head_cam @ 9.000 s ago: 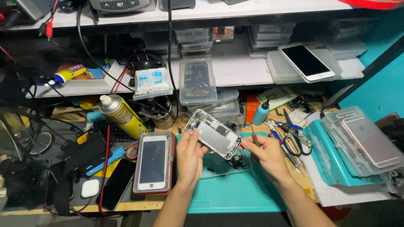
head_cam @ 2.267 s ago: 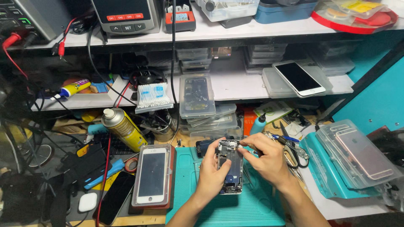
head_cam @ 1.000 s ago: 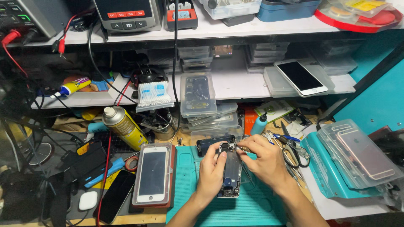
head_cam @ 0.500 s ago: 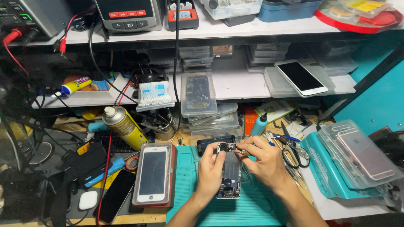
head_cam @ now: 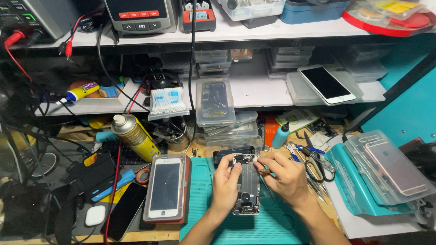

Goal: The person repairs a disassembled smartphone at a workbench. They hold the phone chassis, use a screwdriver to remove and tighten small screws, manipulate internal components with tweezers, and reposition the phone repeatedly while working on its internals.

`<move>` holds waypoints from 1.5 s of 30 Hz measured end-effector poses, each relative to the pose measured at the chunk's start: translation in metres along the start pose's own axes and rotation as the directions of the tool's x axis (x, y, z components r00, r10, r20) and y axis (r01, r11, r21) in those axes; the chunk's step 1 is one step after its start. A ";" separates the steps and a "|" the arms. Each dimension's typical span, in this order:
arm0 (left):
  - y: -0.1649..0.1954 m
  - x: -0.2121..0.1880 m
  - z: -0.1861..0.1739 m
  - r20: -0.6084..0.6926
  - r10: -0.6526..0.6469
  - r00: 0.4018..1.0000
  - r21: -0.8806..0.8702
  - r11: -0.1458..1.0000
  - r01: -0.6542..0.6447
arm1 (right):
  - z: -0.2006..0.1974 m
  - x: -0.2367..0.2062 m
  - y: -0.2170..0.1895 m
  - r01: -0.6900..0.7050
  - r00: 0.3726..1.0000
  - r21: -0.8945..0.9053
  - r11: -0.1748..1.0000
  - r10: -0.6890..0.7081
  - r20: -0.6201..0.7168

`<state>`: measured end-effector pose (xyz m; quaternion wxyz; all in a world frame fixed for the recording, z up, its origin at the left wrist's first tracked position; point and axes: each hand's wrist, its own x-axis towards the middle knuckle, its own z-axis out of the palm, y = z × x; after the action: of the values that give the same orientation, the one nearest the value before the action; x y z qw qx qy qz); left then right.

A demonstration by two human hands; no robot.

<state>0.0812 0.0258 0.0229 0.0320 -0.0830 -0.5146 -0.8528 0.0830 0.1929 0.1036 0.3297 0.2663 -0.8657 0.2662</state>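
Opened phone (head_cam: 247,186): a smartphone with its screen off, so the metal inner frame, dark parts and a round part near the lower end lie bare; silver-grey edges.
Long axis: runs away from the person, top end toward the shelves, bottom end toward the near edge of the bench, close to straight up-and-down in the view.
Where it lies: flat on the teal work mat (head_cam: 272,227), between both hands, just in front of a dark phone part (head_cam: 227,153).
Left hand (head_cam: 225,186): laid along the phone's left edge, fingers curled, thumb tip pressing near the top corner, steadying it.
Right hand (head_cam: 284,177): fingers pinched narrow on a thin tool (head_cam: 262,170) at the phone's upper right corner; the tool's kind is too small to tell.
Nearby: white-faced phone in a red-brown tray (head_cam: 165,188) left of the mat; yellow spray can (head_cam: 135,136) behind it; scissors and pliers (head_cam: 311,156) to the right.
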 end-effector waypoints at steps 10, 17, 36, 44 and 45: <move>0.008 -0.003 -0.001 -0.007 -0.001 1.000 0.028 1.000 0.002 | 0.001 0.007 -0.007 -0.005 0.999 0.008 1.000 0.005 -0.034; 0.015 -0.004 0.006 -0.028 0.000 1.000 0.151 0.988 0.004 | -0.001 0.009 0.001 0.038 0.999 -0.071 0.997 -0.038 0.001; 0.017 0.001 0.002 -0.009 0.037 0.999 0.107 0.994 -0.036 | 0.001 0.011 0.001 0.200 0.977 -0.077 0.977 -0.205 -0.065; 0.022 0.000 0.000 0.018 -0.016 1.000 0.007 1.000 0.016 | 0.008 0.009 -0.005 -0.197 0.977 0.252 0.948 0.211 -0.030; 0.022 0.000 0.000 0.021 -0.017 1.000 0.013 1.000 0.017 | 0.007 0.008 -0.003 -0.213 0.975 0.285 0.935 0.223 -0.003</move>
<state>0.0845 0.0157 0.0421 0.0198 -0.0875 -0.5209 -0.8489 0.0766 0.1839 0.1051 0.2718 0.2085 -0.8370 0.4267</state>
